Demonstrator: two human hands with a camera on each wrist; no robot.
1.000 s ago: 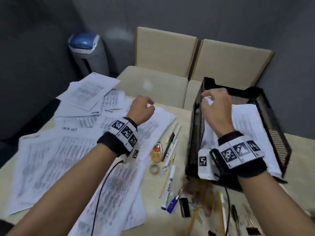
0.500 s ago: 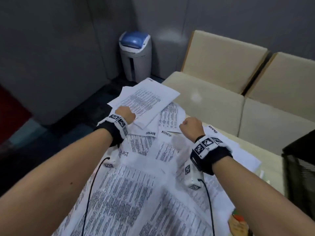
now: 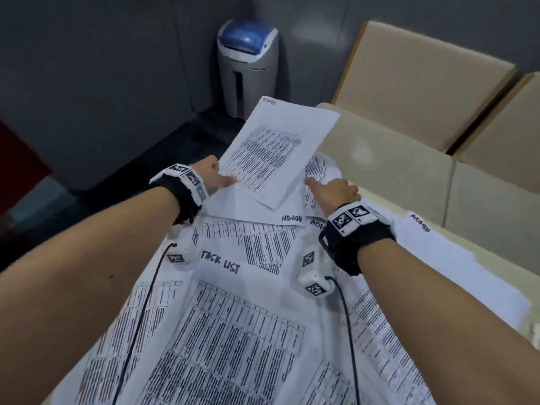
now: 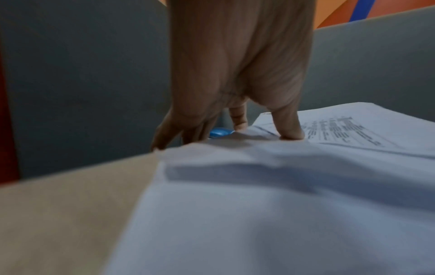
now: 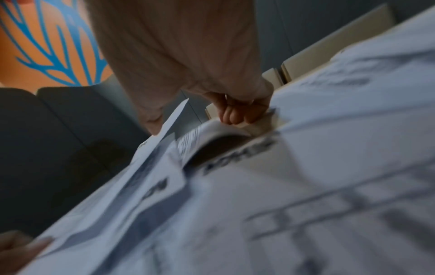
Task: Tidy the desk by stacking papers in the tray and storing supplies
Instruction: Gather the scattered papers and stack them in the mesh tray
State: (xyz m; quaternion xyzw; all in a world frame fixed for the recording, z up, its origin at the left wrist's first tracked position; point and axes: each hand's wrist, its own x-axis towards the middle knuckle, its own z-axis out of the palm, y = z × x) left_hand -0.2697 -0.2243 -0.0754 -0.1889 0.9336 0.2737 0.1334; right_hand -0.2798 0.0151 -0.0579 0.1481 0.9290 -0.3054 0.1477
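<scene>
1. Top printed sheet (image 3: 274, 150) lies tilted on scattered papers (image 3: 233, 331) at bench far edge.
2. Left hand (image 3: 214, 175) pinches its left edge, thumb on top.
3. Right hand (image 3: 336, 190) fingers curled gripping sheet edges beside it.
4. Grey bin (image 3: 248, 65) beyond.

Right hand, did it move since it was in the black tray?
Yes. The right hand went left, from in front of the right beige chair toward the bin, and now touches the papers.
</scene>
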